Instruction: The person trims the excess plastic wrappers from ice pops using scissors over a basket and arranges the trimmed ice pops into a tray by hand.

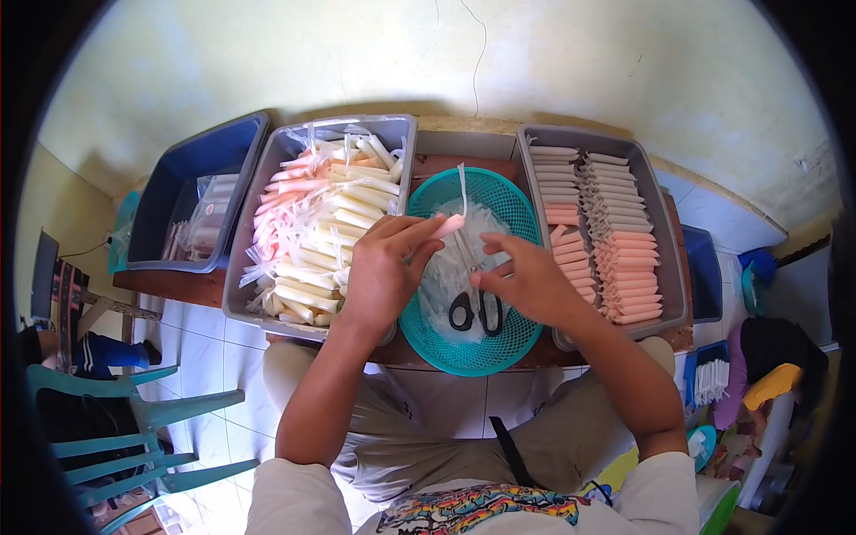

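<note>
My left hand (385, 267) is closed round a pink ice pop (453, 225) in a clear plastic sleeve, whose thin twisted tail stands up above the fingers. To its right, my right hand (526, 275) has its thumb and fingers apart, with nothing visible between them. Its thumb is close to black-handled scissors (473, 267); whether it touches them I cannot tell. The scissors lie on clear plastic scraps (435, 290) in a teal mesh basket (419, 337). Left of the basket, a grey tub (234, 283) holds pink and cream ice pops (343, 214) with long loose plastic ends.
On the right, a grey tub (679, 267) holds neat rows of wrapped pink and pale sticks (629, 259). A dark blue bin (147, 214) stands far left. A teal plastic chair (107, 446) is at lower left, and another person (767, 357) is at the far right.
</note>
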`<state>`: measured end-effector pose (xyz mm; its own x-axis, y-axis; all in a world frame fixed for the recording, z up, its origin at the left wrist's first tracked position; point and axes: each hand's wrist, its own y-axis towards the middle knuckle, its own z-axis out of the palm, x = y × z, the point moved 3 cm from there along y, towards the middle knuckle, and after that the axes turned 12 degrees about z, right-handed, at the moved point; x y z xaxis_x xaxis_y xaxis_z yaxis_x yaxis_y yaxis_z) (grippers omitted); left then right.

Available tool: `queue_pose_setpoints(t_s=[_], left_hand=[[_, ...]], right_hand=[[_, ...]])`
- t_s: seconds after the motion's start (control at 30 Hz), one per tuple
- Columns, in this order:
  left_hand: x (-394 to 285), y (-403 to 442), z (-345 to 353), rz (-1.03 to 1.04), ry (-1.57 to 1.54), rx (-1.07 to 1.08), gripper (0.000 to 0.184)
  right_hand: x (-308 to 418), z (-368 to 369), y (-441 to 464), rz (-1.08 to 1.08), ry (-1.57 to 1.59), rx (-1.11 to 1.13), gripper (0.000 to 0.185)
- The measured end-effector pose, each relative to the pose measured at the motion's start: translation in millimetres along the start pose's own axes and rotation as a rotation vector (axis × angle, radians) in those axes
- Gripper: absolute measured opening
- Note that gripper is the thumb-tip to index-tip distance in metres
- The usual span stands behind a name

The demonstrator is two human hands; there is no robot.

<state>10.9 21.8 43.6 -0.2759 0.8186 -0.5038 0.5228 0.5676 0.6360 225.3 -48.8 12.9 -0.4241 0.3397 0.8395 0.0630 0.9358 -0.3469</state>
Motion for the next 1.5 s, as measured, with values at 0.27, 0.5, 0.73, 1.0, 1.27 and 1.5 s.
queue_pose_setpoints(t_s=[0.27,0.5,0.73,1.0,1.27,1.5], left_hand=[[-2.9,-2.3,9.1,0.100,0.025,-0.007,0.046],[-1.9,-3.9,8.4,-0.029,0.072,0.047,0.032],[3.1,-0.4,-3.0,0.014,0.129,-0.054,0.031],[21.2,-2.9,-19.9,-0.055,0.245,-0.178,0.030],[20.3,-2.9,-10.2,-0.053,0.227,-0.144,0.031],[13.1,-2.0,-1.3,0.007,0.170,-0.088,0.032]], right_hand=[[-33.6,71.1,-3.9,-0.021,-0.603,-0.071,0.097],[-31.9,71.5,10.2,0.078,-0.610,-0.061,0.101],[-24.2,37.3,-5.1,-0.028,-0.441,-0.069,0.095],[25.7,-1.4,-51.1,-0.129,-0.340,-0.101,0.094],[22.8,-1.0,-60.5,-0.242,-0.342,-0.087,0.096],[17.3,3.5,-53.2,-0.245,-0.335,-0.089,0.095]])
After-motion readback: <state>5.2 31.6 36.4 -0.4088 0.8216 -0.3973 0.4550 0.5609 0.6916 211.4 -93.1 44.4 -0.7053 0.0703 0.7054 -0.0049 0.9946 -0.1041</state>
